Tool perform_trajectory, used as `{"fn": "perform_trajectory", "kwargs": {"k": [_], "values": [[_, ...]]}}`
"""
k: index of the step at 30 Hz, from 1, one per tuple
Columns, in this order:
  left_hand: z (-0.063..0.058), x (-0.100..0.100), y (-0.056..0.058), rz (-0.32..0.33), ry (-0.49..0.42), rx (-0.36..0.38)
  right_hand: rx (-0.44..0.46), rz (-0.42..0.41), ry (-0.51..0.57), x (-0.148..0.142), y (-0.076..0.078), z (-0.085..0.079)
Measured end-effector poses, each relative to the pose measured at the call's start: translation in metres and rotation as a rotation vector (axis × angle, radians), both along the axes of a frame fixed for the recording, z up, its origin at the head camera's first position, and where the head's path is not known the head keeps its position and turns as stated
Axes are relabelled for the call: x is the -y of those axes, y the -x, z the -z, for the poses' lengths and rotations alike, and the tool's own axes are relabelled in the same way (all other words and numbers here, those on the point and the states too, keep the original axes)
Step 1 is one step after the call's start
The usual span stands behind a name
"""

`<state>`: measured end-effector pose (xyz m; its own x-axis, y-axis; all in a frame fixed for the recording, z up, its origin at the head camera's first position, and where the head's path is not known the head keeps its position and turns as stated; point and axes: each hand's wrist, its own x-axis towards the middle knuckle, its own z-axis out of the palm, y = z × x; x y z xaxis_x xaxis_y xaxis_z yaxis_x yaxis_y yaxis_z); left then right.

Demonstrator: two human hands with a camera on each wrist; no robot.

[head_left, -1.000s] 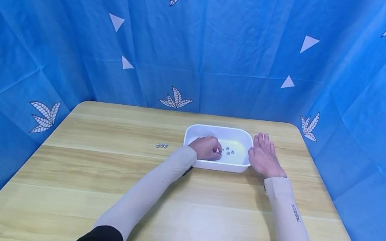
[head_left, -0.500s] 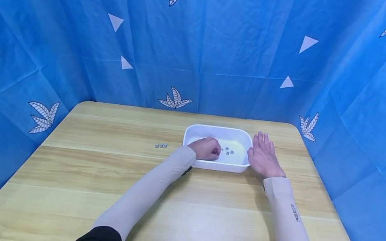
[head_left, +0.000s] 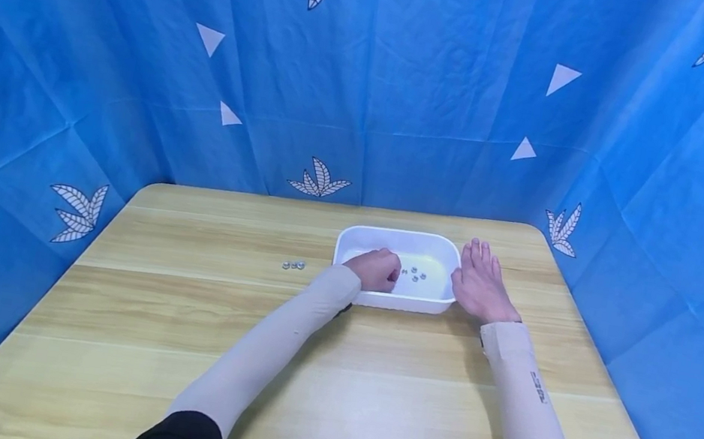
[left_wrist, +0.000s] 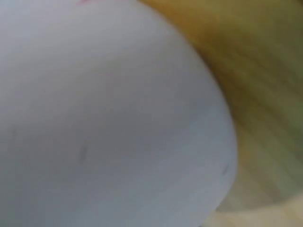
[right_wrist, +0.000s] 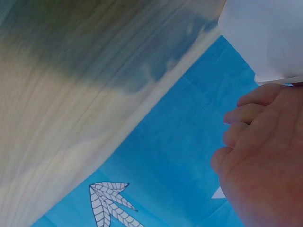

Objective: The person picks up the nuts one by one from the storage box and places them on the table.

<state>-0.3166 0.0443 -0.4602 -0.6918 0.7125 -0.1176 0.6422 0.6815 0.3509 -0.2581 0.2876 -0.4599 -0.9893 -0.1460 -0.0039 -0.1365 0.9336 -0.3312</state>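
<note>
A white rectangular tray [head_left: 401,303] sits on the table with several small silvery metal pieces [head_left: 414,270] on its floor; their exact kind is too small to tell. My left hand [head_left: 375,269] reaches over the near left rim into the tray, its fingers curled downward beside those pieces. Its fingertips are hidden, so whatever they may pinch does not show. Along the right rim lies my right hand [head_left: 484,285], its fingers extended away from me and its thumb side touching the tray. The right wrist view shows this hand [right_wrist: 267,151] against the tray wall [right_wrist: 265,38].
Three similar silvery pieces [head_left: 293,265] lie close together on the wooden table [head_left: 172,329], left of the tray. A blue patterned curtain [head_left: 436,111] surrounds the table's back and sides. In the left wrist view, a blurred white tray wall [left_wrist: 118,118] fills most of the picture.
The left hand's fingers have curled further in and down, so the gap seen earlier between thumb and fingers no longer shows. The right hand and tray have stayed in place.
</note>
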Motion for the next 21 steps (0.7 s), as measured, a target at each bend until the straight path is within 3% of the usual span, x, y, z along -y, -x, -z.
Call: {"fn": "perform_trajectory", "kwargs": {"k": [5, 15, 21], "values": [[0.0012, -0.0031, 0.0019, 0.036, 0.062, -0.072, -0.004, 0.001, 0.007, -0.0006, 0.0001, 0.0003], [0.0029, -0.0047, 0.0025, 0.021, 0.096, -0.082, 0.005, -0.002, 0.006, 0.0005, -0.0004, -0.0013], [0.0042, -0.0050, 0.0044, 0.086, 0.074, -0.093, 0.009, 0.000, 0.007, 0.0015, -0.0018, -0.0026]]}}
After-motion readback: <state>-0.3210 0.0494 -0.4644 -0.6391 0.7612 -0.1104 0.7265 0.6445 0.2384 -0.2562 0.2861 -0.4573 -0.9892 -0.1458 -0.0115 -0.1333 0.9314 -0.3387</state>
